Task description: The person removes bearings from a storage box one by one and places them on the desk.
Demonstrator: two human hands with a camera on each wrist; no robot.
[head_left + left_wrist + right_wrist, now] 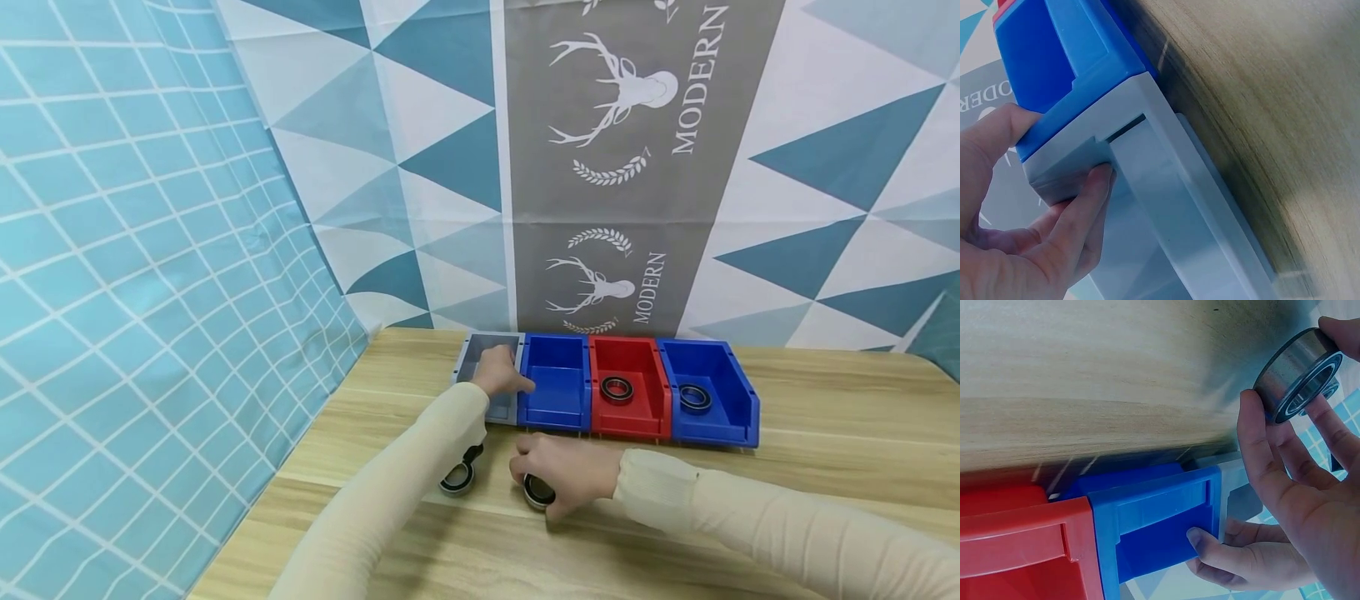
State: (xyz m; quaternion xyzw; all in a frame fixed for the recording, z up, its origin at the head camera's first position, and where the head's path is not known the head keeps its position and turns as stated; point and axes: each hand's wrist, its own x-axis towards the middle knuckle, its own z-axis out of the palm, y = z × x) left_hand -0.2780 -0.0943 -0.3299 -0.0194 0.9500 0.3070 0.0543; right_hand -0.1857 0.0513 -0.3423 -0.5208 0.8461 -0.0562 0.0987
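My left hand (501,372) straddles the wall between the grey bin (504,408) and the blue bin beside it (555,385). In the left wrist view its thumb lies against the blue side and its fingers reach inside the grey bin, pinching the joined walls. My right hand (573,468) holds a ball bearing (1297,375), a thick steel ring with a dark seal, between thumb and fingers, in front of the bins. Another bearing (457,477) lies on the table by the left forearm, partly covered by the sleeve, with a small black thing (472,453) against it.
A red bin (630,354) holds one bearing (617,389). To its right, another blue bin (720,367) holds one bearing (695,397). The bins stand side by side on the wooden table (840,417), before a patterned cloth (442,167).
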